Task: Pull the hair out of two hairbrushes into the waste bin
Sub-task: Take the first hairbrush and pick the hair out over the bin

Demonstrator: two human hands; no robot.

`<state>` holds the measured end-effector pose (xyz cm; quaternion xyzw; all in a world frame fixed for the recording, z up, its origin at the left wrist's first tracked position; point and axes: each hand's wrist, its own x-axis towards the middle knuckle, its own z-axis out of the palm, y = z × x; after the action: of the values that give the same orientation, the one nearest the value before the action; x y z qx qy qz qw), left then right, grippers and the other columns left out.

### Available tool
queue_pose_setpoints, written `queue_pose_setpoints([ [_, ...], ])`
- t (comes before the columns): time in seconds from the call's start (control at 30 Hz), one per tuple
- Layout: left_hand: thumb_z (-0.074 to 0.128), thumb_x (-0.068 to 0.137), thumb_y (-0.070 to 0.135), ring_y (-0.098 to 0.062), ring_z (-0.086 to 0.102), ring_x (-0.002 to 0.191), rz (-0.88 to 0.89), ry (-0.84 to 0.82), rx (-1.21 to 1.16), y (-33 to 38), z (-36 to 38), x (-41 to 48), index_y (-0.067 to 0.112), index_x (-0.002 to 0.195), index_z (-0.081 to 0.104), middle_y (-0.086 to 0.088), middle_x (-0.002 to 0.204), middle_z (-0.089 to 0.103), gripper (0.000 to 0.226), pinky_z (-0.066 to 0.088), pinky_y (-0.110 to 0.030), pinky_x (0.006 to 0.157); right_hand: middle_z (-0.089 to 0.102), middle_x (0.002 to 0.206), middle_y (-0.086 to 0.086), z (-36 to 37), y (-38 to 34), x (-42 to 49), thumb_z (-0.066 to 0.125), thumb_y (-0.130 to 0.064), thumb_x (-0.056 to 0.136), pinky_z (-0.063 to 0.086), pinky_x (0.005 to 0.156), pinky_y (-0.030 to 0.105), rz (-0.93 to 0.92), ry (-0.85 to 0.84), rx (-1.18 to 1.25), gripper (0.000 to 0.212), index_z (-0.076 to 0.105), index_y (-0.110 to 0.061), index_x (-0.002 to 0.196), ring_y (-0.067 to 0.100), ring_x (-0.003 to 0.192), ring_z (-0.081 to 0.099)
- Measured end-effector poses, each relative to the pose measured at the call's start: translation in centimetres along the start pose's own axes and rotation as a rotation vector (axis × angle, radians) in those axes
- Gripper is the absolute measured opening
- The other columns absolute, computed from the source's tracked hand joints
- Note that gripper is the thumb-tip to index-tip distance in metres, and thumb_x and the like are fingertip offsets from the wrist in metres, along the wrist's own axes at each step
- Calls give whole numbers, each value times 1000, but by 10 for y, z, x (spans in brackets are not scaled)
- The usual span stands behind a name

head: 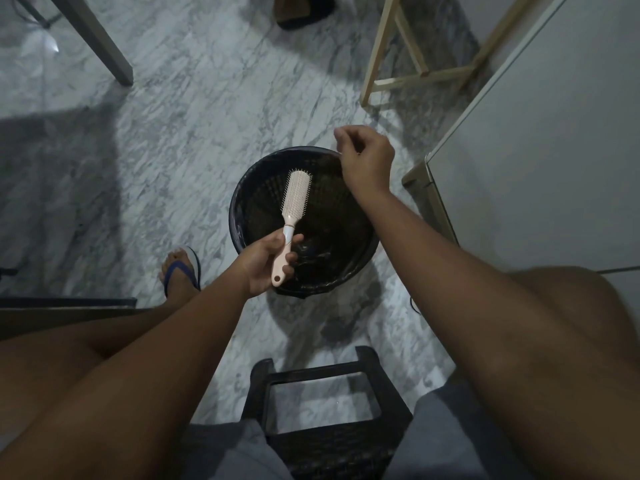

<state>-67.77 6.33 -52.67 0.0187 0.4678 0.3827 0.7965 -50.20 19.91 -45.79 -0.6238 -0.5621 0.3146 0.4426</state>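
Note:
A pink hairbrush (296,195) with a white band on its handle is held by my left hand (266,263), bristles up, over the black waste bin (242,188). The bin stands on the marble floor and holds dark clumps of hair (311,254) near its bottom. My right hand (365,157) hovers over the bin's far right rim with its fingers pinched together; whether thin strands are between them is too fine to tell. Only one hairbrush is in view.
I sit on a black plastic stool (325,386) with my knees either side. My left foot in a blue flip-flop (181,268) is left of the bin. A white cabinet (540,161) stands at the right, a wooden frame (415,64) behind, a table leg (100,43) at upper left.

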Motion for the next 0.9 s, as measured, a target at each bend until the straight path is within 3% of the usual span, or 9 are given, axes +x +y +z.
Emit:
queue_pose_setpoints([
  [0.1,38,103,14,-12,49,63,8,-9,7,3,1,0,17,141,48,-3,106,65,39,42,-23,46,74,78,6,1,22,-12,57,-15,97,60,74,26,118,-49,-23,22,75,-5,89,15,75,72],
  [0.2,39,103,15,-12,49,64,12,-26,-4,7,2,-2,18,141,48,-3,107,65,40,42,-22,47,65,121,22,0,42,-20,57,-7,93,51,96,31,354,-424,-412,32,62,5,121,34,113,64],
  [0.3,39,102,14,-12,49,63,4,-61,-15,9,1,-3,17,141,48,-3,105,65,40,43,-23,47,7,160,30,0,44,-32,68,-17,87,32,116,49,481,-833,-827,98,-2,-11,157,46,143,28],
  [0.37,38,102,13,-12,49,64,-21,-104,-8,10,-1,-4,17,141,47,-2,105,65,41,43,-23,48,-11,161,26,3,40,-34,78,-20,81,24,120,52,371,-759,-661,119,-16,-20,155,45,149,13],
  [0.47,41,99,13,-12,51,63,-67,-171,0,11,-3,-6,18,141,46,-1,103,66,43,44,-23,48,14,162,22,12,37,-31,82,-18,76,23,119,40,143,-567,-413,117,-2,-16,158,33,150,19],
  [0.53,43,98,13,-12,52,63,-82,-194,-3,12,-3,-7,19,142,45,-1,104,66,45,45,-23,48,53,140,21,16,35,-27,72,-14,83,38,110,34,87,-519,-340,79,33,-6,151,29,129,51],
  [0.6,44,97,13,-12,52,63,-76,-202,-21,12,-3,-7,19,143,44,-2,105,65,46,45,-23,49,74,95,14,18,32,-25,61,-13,92,52,90,33,88,-454,-310,23,70,-2,110,25,87,69],
  [0.67,43,98,14,-12,52,63,-63,-191,-36,13,-4,-6,19,142,45,-2,106,66,44,44,-23,49,71,75,5,18,31,-22,54,-17,98,51,76,26,158,-382,-215,23,72,-5,90,17,69,66],
  [0.9,41,101,15,-11,52,65,-19,-96,-34,8,-6,-2,18,138,51,-2,110,63,38,44,-23,49,69,88,12,3,28,-19,45,-11,100,41,66,19,154,-30,-94,26,65,4,92,20,81,62],
])
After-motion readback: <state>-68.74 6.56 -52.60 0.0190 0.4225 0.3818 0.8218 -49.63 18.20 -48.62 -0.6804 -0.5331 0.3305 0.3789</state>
